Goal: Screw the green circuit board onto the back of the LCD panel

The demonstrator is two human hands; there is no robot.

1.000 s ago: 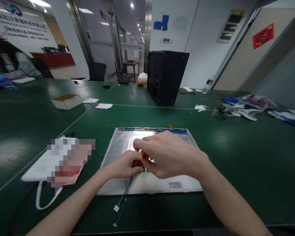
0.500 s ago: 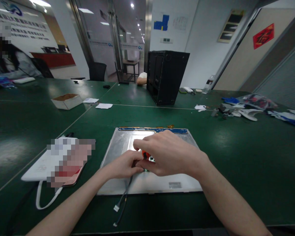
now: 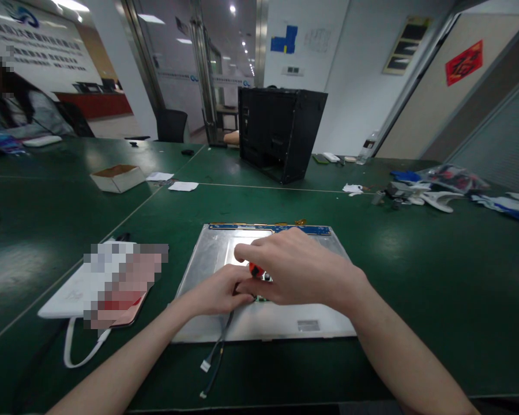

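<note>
- Silver-grey metal: a flat panel [image 3: 277,321] lies level on the green table [image 3: 415,300], straight in front of the wearer, under both hands.
- Green board [image 3: 263,299] near its middle, mostly covered by fingers. Blue circuit strip [image 3: 237,227] along the far edge, amber tabs [image 3: 300,222] sticking out beyond it.
- Handling, by judgement: light for its breadth, stiff but thin, smooth enough to slide; likely fragile underneath, dislikes bending. Best hold: both bare side edges at once, palms clear of strip, tabs and board.
- Right hand [image 3: 296,268] arched over the board, fingers and thumb closed about an orange-red handle [image 3: 256,270]; the tool's lower end is hidden.
- Left hand [image 3: 220,288] low on the panel, fingertips curled at the board's left side. Cannot tell whether it pinches anything or only steadies.
- Dark cables [image 3: 221,344] run from beneath the left hand over the near edge, pale plugs at the ends; soft, poor things to lift by.
- Left of the panel, well apart: white flat device [image 3: 64,297] with a white cord [image 3: 70,346].
- Beyond: black case [image 3: 270,124] standing on the table, another person's forearm [image 3: 232,138] partly hidden behind it.
</note>
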